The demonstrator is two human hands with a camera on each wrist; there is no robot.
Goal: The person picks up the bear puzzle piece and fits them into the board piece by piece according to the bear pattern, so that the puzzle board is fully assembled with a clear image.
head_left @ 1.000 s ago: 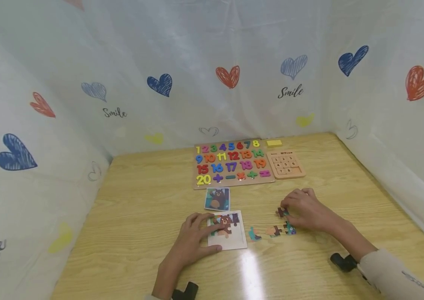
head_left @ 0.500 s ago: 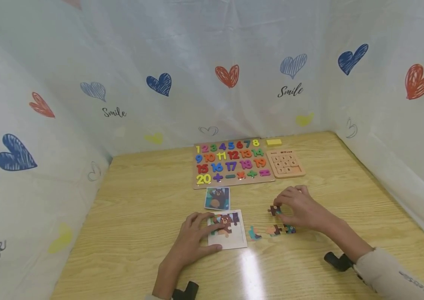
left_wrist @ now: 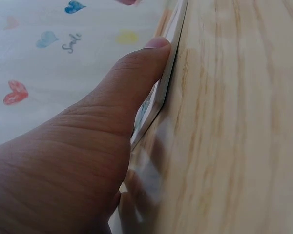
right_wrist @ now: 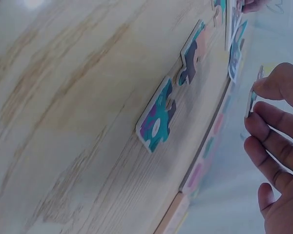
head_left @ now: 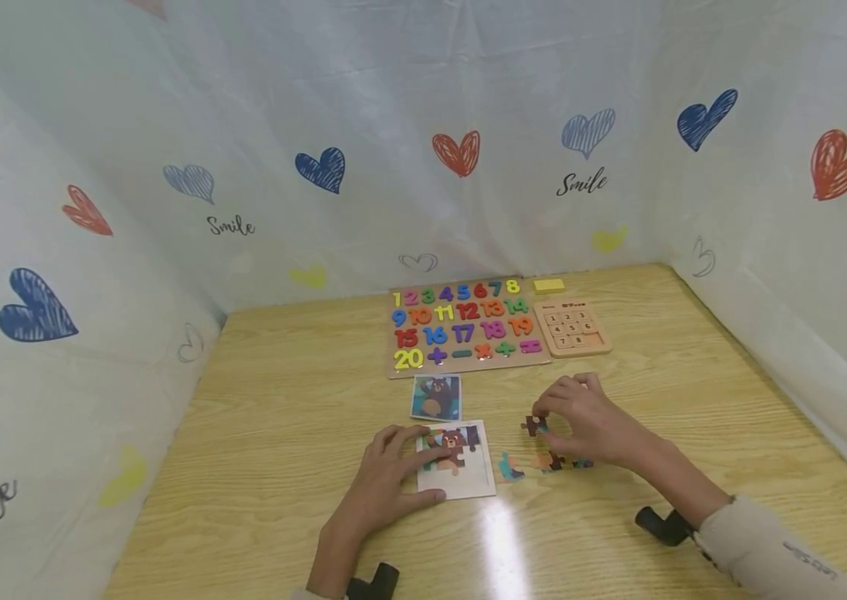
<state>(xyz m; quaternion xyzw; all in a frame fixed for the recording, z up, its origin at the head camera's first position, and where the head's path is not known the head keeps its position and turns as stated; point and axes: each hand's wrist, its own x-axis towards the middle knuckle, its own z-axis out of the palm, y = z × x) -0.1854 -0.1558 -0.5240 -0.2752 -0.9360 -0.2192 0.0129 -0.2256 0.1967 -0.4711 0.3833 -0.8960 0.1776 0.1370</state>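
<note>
My left hand [head_left: 386, 479] rests on the white puzzle tray [head_left: 472, 486], its fingers spread over the left side. In the left wrist view the thumb [left_wrist: 136, 68] lies against the tray's edge. Part of a bear picture [head_left: 453, 442] is assembled in the tray's upper area. My right hand [head_left: 596, 421] pinches a dark brown puzzle piece [head_left: 533, 425] between thumb and fingers, raised over the table right of the tray. Below it lie a teal piece [head_left: 511, 468], a peach-and-brown piece [head_left: 549, 461] and a teal-and-purple piece [right_wrist: 157, 124], the last partly hidden by the hand in the head view.
A bear picture card [head_left: 436, 397] lies just behind the tray. Farther back are a board of coloured numbers [head_left: 468, 329], a wooden sliding number puzzle [head_left: 572, 329] and a yellow block [head_left: 548, 285]. A white curtain [head_left: 393, 208] with hearts surrounds the table.
My right hand has moved left toward the tray with the brown puzzle piece pinched in it. The left hand has stayed on the tray.
</note>
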